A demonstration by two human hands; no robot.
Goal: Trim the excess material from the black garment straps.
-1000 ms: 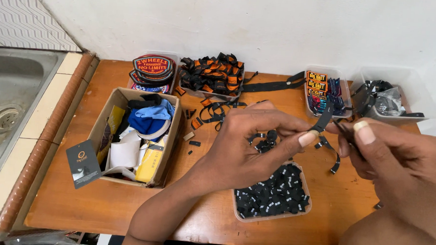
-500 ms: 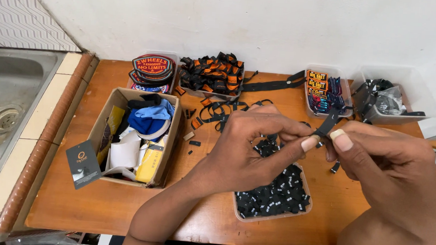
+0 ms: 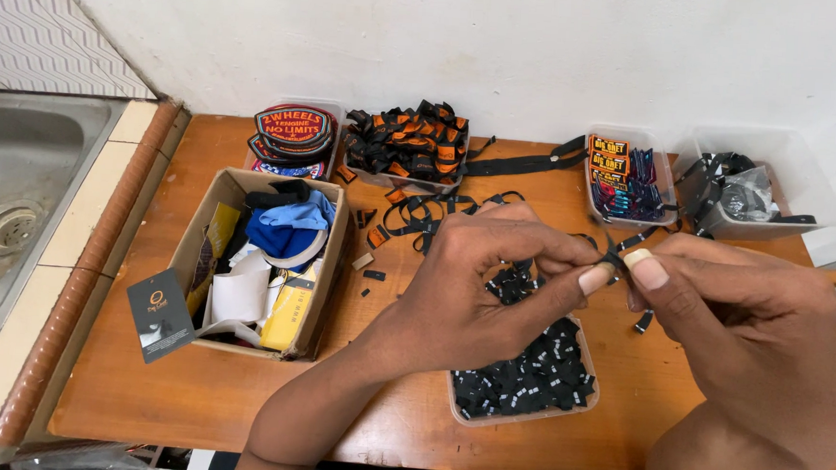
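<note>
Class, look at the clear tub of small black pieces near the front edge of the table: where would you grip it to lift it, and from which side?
Grip the tub by its right rim, coming from the right: that wall shows bare, while both hands hover over its upper left.

A brown cardboard box (image 3: 326,268) stands on the left of the wooden table, open at the top. A black hang tag (image 3: 159,313) leans against its front left corner. Behind the box lies a stack of shield-shaped embroidered patches (image 3: 293,129), dark with red edging. A clear tub (image 3: 626,170) at the back right holds orange-and-black labels with blue and red ones. In front, a shallow tray (image 3: 528,379) holds small black labels with white marks.
</note>
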